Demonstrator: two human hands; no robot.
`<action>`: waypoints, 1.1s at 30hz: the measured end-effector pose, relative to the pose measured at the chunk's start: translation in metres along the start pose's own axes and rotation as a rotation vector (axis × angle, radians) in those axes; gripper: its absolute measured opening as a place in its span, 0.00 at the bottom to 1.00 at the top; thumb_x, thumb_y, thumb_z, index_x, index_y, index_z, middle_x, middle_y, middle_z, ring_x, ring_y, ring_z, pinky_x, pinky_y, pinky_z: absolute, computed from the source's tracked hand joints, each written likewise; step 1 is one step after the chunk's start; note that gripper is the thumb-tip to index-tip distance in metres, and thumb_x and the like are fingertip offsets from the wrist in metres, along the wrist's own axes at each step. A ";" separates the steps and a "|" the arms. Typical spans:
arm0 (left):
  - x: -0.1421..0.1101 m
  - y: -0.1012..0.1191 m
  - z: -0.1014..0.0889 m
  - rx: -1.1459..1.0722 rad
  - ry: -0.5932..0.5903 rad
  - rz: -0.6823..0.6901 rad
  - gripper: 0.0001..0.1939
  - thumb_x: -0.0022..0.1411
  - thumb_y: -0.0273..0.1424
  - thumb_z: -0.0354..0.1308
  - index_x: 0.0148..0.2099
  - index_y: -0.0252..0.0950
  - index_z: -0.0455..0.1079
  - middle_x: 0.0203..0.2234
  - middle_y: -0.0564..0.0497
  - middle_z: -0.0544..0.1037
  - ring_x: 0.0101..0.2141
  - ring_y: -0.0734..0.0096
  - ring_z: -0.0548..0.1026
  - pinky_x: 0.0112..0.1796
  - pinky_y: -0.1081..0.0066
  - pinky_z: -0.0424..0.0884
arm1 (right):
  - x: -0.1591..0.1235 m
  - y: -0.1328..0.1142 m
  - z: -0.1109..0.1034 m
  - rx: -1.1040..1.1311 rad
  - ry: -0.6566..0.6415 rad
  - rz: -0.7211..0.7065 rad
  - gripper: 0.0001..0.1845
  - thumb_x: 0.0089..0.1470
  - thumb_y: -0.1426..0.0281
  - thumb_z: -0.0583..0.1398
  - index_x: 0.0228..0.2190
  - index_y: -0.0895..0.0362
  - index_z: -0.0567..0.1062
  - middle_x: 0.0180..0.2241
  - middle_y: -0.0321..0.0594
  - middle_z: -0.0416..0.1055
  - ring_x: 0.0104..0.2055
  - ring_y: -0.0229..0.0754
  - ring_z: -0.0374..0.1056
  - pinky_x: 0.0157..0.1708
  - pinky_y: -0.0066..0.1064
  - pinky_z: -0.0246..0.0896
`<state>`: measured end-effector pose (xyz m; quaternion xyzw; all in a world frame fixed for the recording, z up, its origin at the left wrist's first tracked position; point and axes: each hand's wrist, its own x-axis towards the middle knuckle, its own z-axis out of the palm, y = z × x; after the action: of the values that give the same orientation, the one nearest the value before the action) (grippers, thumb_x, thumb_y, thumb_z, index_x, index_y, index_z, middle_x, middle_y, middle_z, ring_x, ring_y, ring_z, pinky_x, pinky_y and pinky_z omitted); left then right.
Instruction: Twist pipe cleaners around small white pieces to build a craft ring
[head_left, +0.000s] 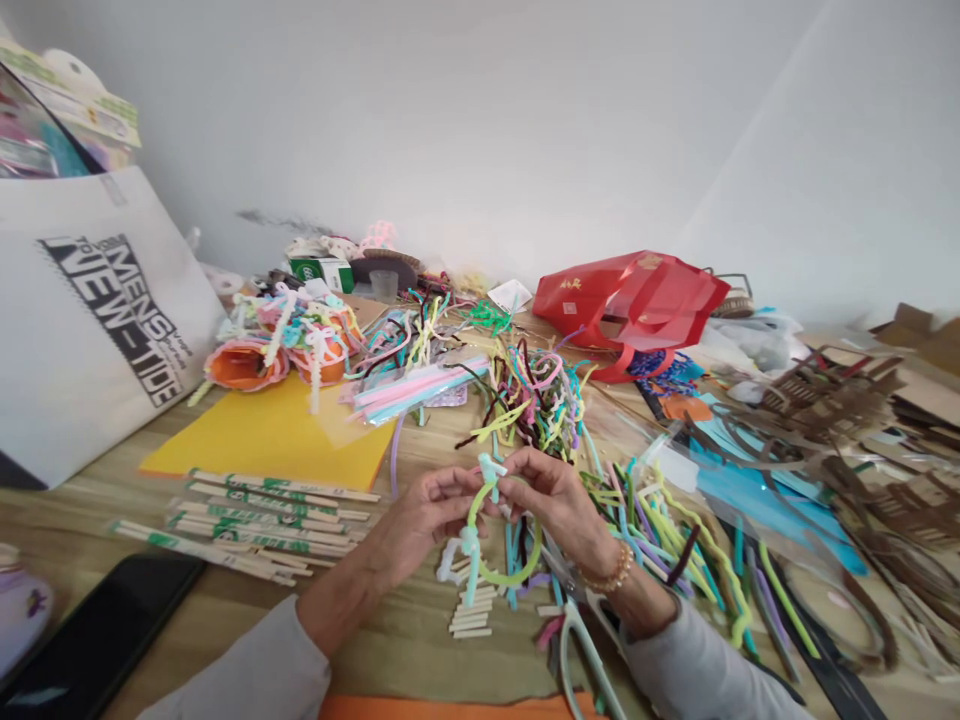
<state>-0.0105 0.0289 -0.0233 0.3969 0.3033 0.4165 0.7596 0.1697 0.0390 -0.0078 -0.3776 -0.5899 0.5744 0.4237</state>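
- Nearest my camera: two grey sleeves [247, 665] enter from the bottom edge, and the bare forearms lead up to the hands.
- The left hand [427, 515] is narrowly closed, its fingertips pinching the top of a light green pipe-cleaner loop [504, 545].
- The right hand [551, 500] is also narrowly closed on the same loop, its fingers meeting the left hand's fingers at the top.
- The loop hangs between both hands, above the table, with pale blue and white pipe-cleaner pieces twisted onto it.
- A beaded tan bracelet [611, 570] circles the right wrist.
- Directly below the right hand lie steel scissors with pale green plastic handles [583, 640].
- Under the loop sits a small stack of cut wooden sticks [471, 612], on a light wooden tabletop [405, 645].
- Beside the left forearm are paper-wrapped wooden chopsticks with green print [255, 520], and a black smartphone [97, 640] lies nearer the left edge.
- Ahead and right, tangled multicoloured pipe cleaners [536, 400] spread across the table.
- Further out I log a yellow card sheet [270, 435], pastel drinking straws in a clear sleeve [412, 390], orange paper flowers [247, 365], a red paper gift bag [630, 305], a white printed tote bag [97, 320] and brown cut cardboard pieces [832, 420].
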 end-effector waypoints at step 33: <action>0.000 -0.004 0.003 -0.262 0.059 -0.162 0.10 0.45 0.25 0.68 0.33 0.32 0.75 0.21 0.54 0.74 0.22 0.79 0.71 0.22 0.80 0.64 | -0.002 -0.004 0.003 -0.117 -0.110 -0.030 0.13 0.50 0.60 0.63 0.30 0.59 0.72 0.26 0.37 0.70 0.27 0.35 0.63 0.27 0.25 0.57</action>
<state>-0.0066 0.0265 -0.0248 0.2563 0.2994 0.4014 0.8268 0.1681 0.0363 -0.0037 -0.3608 -0.6504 0.5525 0.3761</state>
